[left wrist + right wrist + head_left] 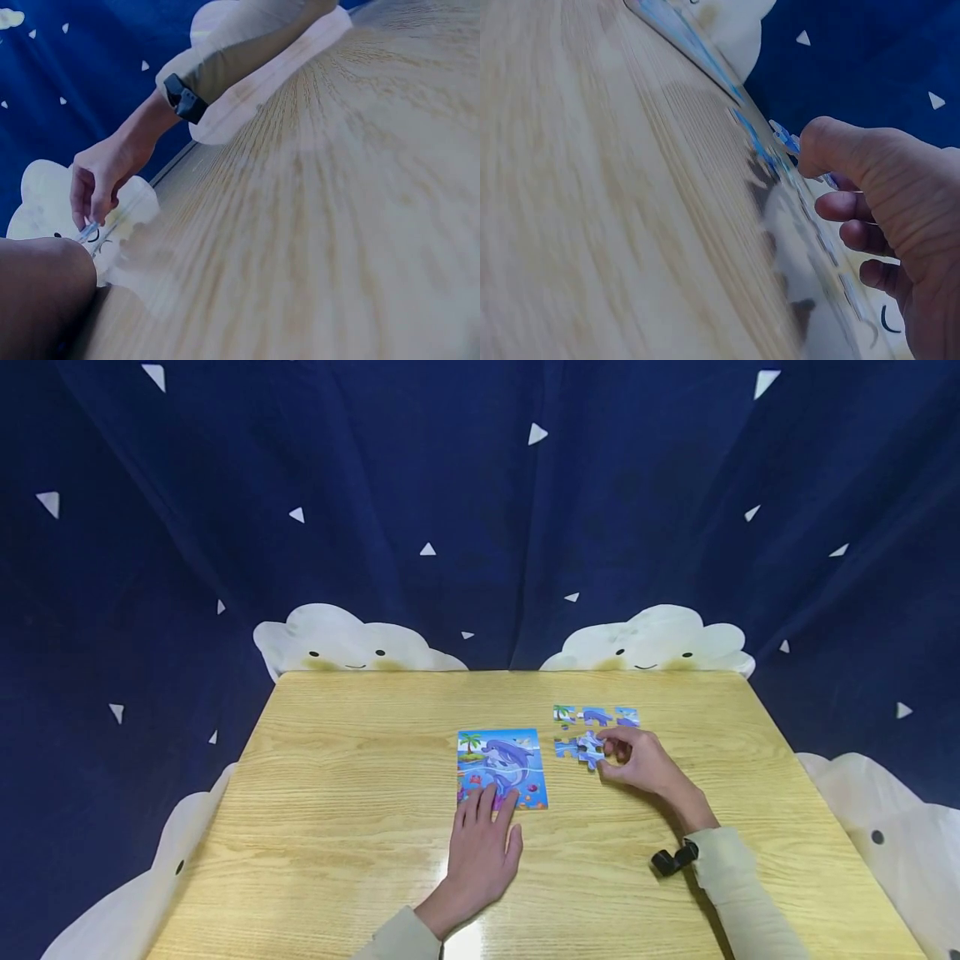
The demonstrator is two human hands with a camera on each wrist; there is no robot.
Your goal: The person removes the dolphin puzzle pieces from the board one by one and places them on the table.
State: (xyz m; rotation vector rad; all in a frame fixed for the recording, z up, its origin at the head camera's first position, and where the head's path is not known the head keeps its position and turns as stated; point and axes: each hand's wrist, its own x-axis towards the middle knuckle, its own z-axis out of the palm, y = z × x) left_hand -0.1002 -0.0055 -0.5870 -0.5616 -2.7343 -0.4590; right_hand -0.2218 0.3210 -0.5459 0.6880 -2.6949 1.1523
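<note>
My right hand (639,762) pinches a blue puzzle piece (590,748) between thumb and fingers, over the lower row of loose pieces. In the right wrist view the thumb covers most of that piece (784,138). Under and beside it lies another puzzle piece (566,748). Behind are a palm-tree piece (563,713), a dolphin piece (597,717) and a further piece (627,717). Flat on the dolphin picture board (502,760) rest the straight fingertips of my left hand (483,852), at its lower edge. The left wrist view shows the right hand (112,172) beyond the left.
The wooden table (337,793) carries the board and pieces. A dark blue curtain (480,510) with white triangles and cloud shapes hangs around it. A black wrist strap (675,858) sits at my right cuff.
</note>
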